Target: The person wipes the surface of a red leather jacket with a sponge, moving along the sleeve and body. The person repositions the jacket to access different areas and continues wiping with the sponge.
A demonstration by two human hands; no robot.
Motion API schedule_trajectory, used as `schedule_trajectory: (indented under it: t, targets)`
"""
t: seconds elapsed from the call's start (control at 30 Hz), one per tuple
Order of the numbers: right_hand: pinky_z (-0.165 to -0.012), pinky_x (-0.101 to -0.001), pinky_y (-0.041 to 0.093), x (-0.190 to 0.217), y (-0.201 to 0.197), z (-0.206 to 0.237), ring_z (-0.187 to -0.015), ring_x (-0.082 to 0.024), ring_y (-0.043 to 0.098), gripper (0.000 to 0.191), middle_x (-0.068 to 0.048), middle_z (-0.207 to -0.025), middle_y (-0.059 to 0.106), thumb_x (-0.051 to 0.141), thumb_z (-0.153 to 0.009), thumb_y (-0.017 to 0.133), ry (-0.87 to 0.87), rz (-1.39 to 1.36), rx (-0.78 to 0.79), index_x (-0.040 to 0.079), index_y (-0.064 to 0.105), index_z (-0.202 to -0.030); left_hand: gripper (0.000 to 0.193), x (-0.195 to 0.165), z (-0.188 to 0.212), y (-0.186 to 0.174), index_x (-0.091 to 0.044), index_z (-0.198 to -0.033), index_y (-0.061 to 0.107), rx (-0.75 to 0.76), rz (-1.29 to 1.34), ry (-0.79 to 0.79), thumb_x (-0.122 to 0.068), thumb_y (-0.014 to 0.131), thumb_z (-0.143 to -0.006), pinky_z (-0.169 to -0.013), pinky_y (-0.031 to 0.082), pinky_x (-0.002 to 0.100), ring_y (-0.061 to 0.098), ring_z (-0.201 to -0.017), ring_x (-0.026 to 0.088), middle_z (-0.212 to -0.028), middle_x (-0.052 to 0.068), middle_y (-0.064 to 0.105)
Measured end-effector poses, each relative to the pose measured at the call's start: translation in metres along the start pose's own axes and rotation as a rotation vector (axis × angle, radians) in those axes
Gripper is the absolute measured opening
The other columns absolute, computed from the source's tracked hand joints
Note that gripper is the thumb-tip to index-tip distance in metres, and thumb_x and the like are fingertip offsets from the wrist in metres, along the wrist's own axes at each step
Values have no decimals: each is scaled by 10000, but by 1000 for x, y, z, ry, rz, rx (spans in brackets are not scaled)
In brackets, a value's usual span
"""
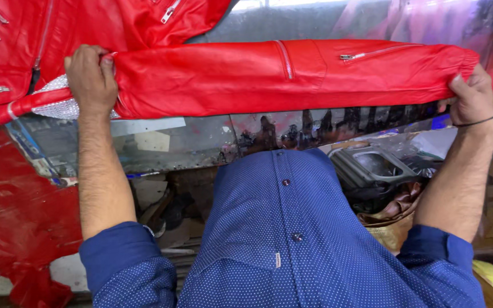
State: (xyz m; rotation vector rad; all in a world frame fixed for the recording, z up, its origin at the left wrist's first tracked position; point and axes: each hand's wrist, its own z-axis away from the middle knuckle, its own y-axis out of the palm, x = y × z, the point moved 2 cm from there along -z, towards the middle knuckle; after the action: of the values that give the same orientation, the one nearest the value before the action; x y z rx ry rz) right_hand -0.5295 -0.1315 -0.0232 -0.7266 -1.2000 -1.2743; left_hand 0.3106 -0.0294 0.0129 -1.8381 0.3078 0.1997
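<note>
1. A grey, paint-stained table [201, 142] is carrying the work, its near edge running across in front of the person's blue dotted shirt [292, 234].
2. A red leather jacket [87, 28] is lying over the table's far left corner, its body bunching there with silver zips showing.
3. The jacket's sleeve [281, 77] is stretching out along the table from the left side toward the right edge, and is being held taut between the two hands.
4. A loose piece of red leather [12, 211] is hanging off the table's left edge, below the jacket.
5. A dark moulded tray [372, 168] is sitting under the table's near right edge, with brown scraps [392, 208] lying just beside it.
6. The left hand [89, 77] is curling closed around the shoulder end of the sleeve, fingers wrapping over the top of the leather, with the sleeve running away to its right.
7. The right hand [475, 97] is pinching the gathered cuff end of the sleeve, thumb lying on top and fingers tucking beneath, with the sleeve reaching off to its left.
8. A thin black band [475, 121] is circling the right wrist.
</note>
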Motion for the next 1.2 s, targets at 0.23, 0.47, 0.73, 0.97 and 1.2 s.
schedule_trajectory:
  t: [0.23, 0.47, 0.73, 0.97, 1.2]
  targets:
    - [-566, -270, 494, -3, 10, -4, -786, -162, 659, 320, -76, -1157, 662, 137, -1152, 687, 40, 115, -68, 17, 524, -1400, 260, -36, 8, -11, -143, -955, 639, -385, -365, -90, -365, 757, -1017, -839, 381, 468, 540, -991, 291, -1027, 67, 576]
    - [-522, -276, 484, -17, 29, -11, -719, -151, 651, 424, -48, -1173, 668, 201, -1096, 696, 234, 356, -219, 81, 487, -1445, 230, -64, 63, -10, -159, -1212, 739, -447, -328, -395, -259, 708, -1008, -888, 434, 461, 520, -1012, 286, -1032, 84, 507]
    - [-492, -290, 490, -14, 40, -14, -669, -151, 652, 547, -25, -1217, 668, 253, -1041, 698, 353, 490, -303, 128, 436, -1504, 806, -127, 132, 48, -242, -1608, 103, -795, 1084, -1002, -166, 661, -1032, -930, 566, 452, 548, -1122, 221, -1379, 110, 447]
    - [-465, -303, 496, -1, 29, -24, -625, -151, 652, 655, -5, -1256, 668, 299, -992, 700, 395, 557, -446, 170, 391, -1556, 905, -90, 133, 67, -272, -1584, 170, -911, 1235, -1137, 10, 735, -936, -808, 546, 438, 555, -1055, 230, -1343, 124, 507]
    - [-407, -243, 398, 4, 22, -18, -588, -76, 564, 351, 27, -933, 688, 271, -1014, 662, 149, 278, -202, 123, 619, -1329, 941, -96, 116, 50, -243, -1581, 165, -910, 1547, -851, 46, 810, -960, -1188, 546, 576, 524, -1441, 327, -1634, 132, 386]
